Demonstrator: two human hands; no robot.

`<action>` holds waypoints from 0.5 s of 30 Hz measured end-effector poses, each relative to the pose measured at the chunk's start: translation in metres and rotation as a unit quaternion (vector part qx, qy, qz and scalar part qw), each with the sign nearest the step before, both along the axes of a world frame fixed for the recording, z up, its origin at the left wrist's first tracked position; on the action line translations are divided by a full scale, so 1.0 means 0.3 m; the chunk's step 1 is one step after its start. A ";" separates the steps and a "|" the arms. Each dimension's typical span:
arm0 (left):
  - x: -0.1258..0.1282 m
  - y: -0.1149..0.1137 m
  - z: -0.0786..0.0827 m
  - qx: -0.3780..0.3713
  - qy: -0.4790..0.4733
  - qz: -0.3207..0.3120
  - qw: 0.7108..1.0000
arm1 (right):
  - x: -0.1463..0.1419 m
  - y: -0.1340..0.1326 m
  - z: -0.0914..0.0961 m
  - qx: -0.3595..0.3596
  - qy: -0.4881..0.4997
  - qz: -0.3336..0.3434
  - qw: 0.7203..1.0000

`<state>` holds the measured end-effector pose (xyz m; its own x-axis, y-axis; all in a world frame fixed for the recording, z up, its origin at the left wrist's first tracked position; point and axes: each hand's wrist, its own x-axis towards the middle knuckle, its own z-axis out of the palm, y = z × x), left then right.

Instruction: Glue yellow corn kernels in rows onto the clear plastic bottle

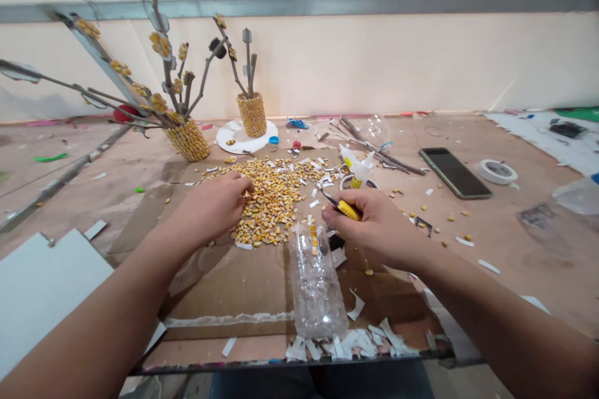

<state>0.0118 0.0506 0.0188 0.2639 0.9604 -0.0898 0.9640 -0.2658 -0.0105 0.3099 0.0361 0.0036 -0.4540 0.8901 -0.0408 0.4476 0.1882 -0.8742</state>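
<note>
Clear bottle (321, 299) is at the near right side of the kernel pile (269, 206), a short line of kernels (314, 240) on its wall. From my remote feed, the left hand (222, 202) reaches the pile's left side, fingers curled; whether they pinch anything, I cannot tell. Right of the pile, I see the right hand (379, 221) clamped on a yellow-handled tool (349, 210)

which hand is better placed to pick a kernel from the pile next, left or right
Probably the left hand: its fingers are at the corn pile, while the right hand holds a yellow-handled tool.
</note>
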 end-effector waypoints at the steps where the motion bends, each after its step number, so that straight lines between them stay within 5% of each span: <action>1: -0.009 0.003 0.002 0.007 0.002 -0.001 1.000 | 0.000 0.000 -0.001 0.002 0.001 0.001 1.000; 15: 0.007 0.004 0.004 -0.036 -0.009 0.001 0.999 | -0.008 -0.002 -0.018 -0.011 -0.013 0.009 1.000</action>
